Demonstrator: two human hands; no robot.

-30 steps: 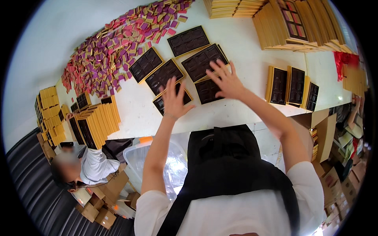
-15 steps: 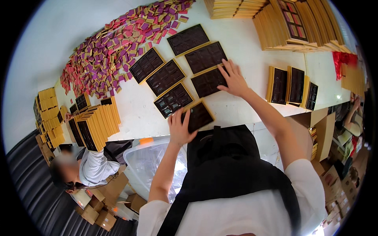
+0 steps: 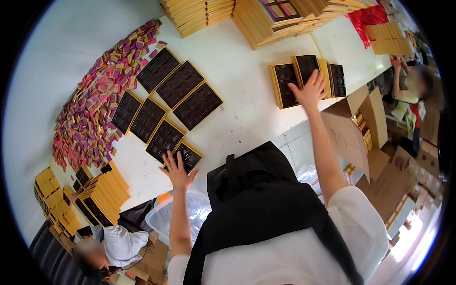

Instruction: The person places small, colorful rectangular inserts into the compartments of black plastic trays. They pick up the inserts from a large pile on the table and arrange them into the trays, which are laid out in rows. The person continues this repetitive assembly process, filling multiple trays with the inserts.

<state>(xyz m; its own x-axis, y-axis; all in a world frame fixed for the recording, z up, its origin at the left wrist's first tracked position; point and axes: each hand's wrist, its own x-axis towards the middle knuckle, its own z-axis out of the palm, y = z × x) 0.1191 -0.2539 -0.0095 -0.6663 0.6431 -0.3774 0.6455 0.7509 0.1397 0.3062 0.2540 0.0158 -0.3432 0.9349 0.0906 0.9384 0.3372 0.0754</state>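
Two slanting rows of gold-edged boxes with dark compartmented trays lie on the white table. The farther row includes a box at its near end; the other row has a box in its middle. My left hand is open, fingers spread, at the edge of the nearest box. Over to the right, my right hand is open with spread fingers over a group of similar leaning boxes. Its fingers overlap the middle box; whether they touch it, I cannot tell.
A heap of small pink, purple and gold pieces covers the table's left side. Tall stacks of gold boxes stand at the back. Another person is beside stacked boxes at lower left. An open carton stands below the right edge.
My right hand has left the box at the end of the farther row and moved right to the leaning boxes. My left hand stays by the nearest box. The view has swung right.
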